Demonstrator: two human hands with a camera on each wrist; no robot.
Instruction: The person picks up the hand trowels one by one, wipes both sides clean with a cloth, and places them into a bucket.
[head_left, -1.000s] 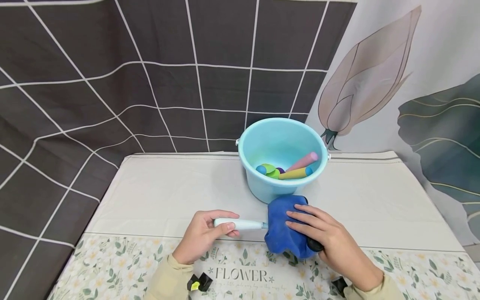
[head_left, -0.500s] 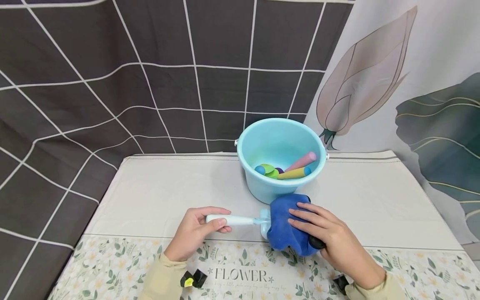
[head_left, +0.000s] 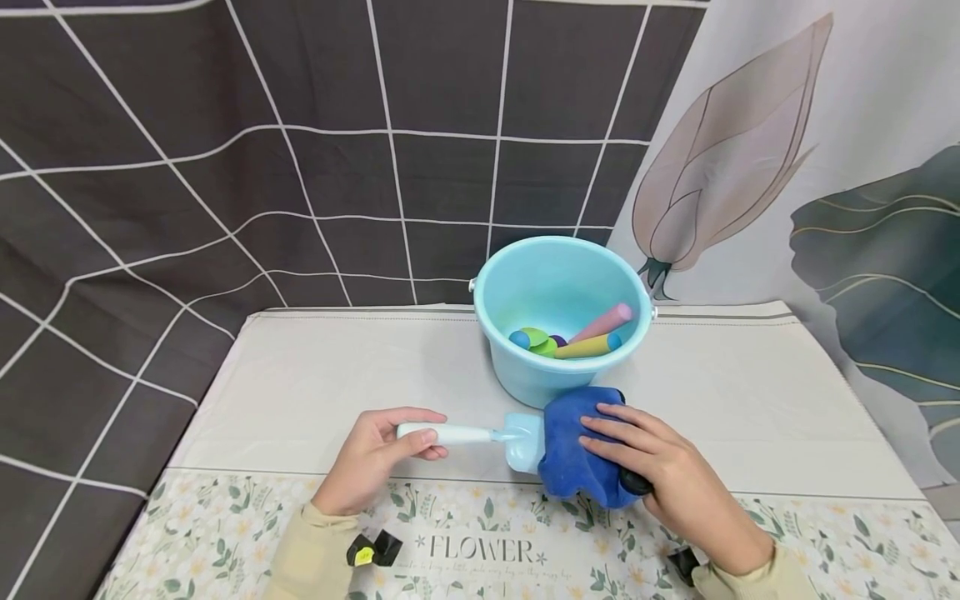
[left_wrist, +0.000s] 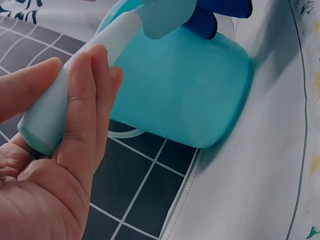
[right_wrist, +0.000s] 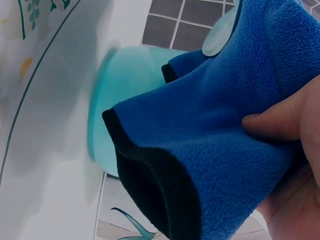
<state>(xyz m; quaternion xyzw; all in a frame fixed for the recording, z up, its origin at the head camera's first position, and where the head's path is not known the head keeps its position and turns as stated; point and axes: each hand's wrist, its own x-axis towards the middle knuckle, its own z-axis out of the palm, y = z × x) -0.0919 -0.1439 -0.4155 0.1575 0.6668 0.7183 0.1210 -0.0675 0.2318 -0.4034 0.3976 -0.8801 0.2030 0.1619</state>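
A small light-blue toy shovel [head_left: 523, 443] with a pale handle lies sideways in front of the bucket. My left hand [head_left: 366, 460] pinches the end of that handle between thumb and fingers; the left wrist view shows the fingers bent along the handle [left_wrist: 95, 57]. A fuzzy blue cloth [head_left: 573, 454] with black edging is folded over the far part of the shovel's blade, hiding it. My right hand [head_left: 663, 467] grips the cloth from above. In the right wrist view the thumb [right_wrist: 272, 120] presses into the blue fabric [right_wrist: 215, 115], and the blade's edge [right_wrist: 220, 37] shows behind it.
Just behind the cloth stands a light-blue bucket [head_left: 517, 375]. Inside it lie a pink stick-shaped piece [head_left: 603, 323], a yellow one [head_left: 585, 347] and green pieces [head_left: 543, 343]. The table cover [head_left: 352, 367] is white with a flowered front; a dark checked curtain [head_left: 315, 167] hangs behind.
My left hand has drawn the shovel leftward, so more of its blade now shows out of the cloth. The right hand and cloth shifted slightly right; the bucket stayed put.
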